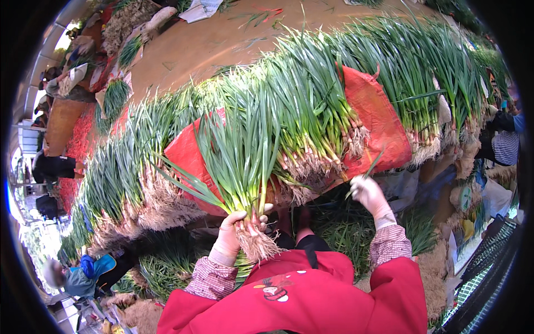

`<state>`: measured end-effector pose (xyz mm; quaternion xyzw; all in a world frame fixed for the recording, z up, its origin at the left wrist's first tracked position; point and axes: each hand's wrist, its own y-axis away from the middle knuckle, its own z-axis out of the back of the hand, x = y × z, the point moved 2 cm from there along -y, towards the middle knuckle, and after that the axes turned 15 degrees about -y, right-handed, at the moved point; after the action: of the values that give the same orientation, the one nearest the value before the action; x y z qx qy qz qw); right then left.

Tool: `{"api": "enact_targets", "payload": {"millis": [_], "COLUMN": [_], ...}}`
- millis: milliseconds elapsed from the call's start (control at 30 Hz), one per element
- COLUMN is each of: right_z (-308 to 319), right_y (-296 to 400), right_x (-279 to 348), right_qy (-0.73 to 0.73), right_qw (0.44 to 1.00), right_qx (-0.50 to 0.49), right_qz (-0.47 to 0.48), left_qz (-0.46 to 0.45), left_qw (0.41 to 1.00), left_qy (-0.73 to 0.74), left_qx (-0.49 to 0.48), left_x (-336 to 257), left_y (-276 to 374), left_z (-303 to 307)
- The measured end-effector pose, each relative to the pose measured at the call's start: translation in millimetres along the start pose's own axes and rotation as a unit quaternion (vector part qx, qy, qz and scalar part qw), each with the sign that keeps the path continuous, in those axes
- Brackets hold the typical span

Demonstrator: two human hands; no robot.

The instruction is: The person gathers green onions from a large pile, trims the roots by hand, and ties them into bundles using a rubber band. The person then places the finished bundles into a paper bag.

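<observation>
My left hand (230, 234), in a pale thin glove, grips a bunch of green garlic (240, 167) just above its roots. The leaves fan out away from me and the tangled roots hang towards my red apron (308, 296). Off to the right, my right hand (369, 194), also gloved, pinches a thin loose green leaf (374, 163). Beneath both lies a red woven plastic sack (375, 117), spread over the heap. On it rests a pile of green garlic (306, 112), roots facing me.
Long rows of green garlic (142, 167) run left and right along the raised surface. Muddy brown ground (200, 50) lies beyond. Loose leaves (342, 234) cover the floor by my legs. A crouching person (89, 271) is at lower left; another person (502, 133) is at far right.
</observation>
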<state>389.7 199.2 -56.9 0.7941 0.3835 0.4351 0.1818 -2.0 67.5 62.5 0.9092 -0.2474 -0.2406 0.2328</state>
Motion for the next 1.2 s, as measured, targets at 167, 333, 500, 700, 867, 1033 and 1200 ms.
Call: {"api": "enact_targets", "payload": {"millis": [167,333,500,700,867,1033,1200], "right_z": [-20.4,-75.1,-131.2,-152.1,-163.0,-164.6,-99.7], "right_y": [17.7,-85.8,-25.0,20.6,-21.2,-36.0,-39.7], "right_x": [-31.0,39.7,57.7,-32.3,-16.6,-64.4,-30.3], "right_qy": [0.531,0.652,0.249,0.327,0.098,-0.280,-0.337], "right_qw": [0.834,0.729,0.965,0.938,0.990,0.941,0.932], "right_qx": [-0.147,-0.192,-0.031,0.105,-0.066,-0.169,-0.085], "right_qz": [0.031,0.078,0.074,0.045,0.081,0.091,0.099], "left_qz": [-0.140,-0.044,0.009,0.010,0.046,0.016,0.014], "left_qw": [0.987,0.993,0.997,0.996,0.997,0.997,0.999], "left_qy": [-0.078,-0.099,-0.061,-0.013,-0.068,-0.078,0.022], "left_qx": [-0.014,0.039,0.044,0.082,0.006,-0.007,0.036], "left_x": [-17.7,-7.6,18.1,46.9,68.6,68.9,58.2], "left_y": [16.0,-39.2,-67.6,-98.1,-93.0,-86.0,-62.6], "left_z": [-15.5,-7.8,14.6,-25.8,5.6,0.0,-12.8]}}
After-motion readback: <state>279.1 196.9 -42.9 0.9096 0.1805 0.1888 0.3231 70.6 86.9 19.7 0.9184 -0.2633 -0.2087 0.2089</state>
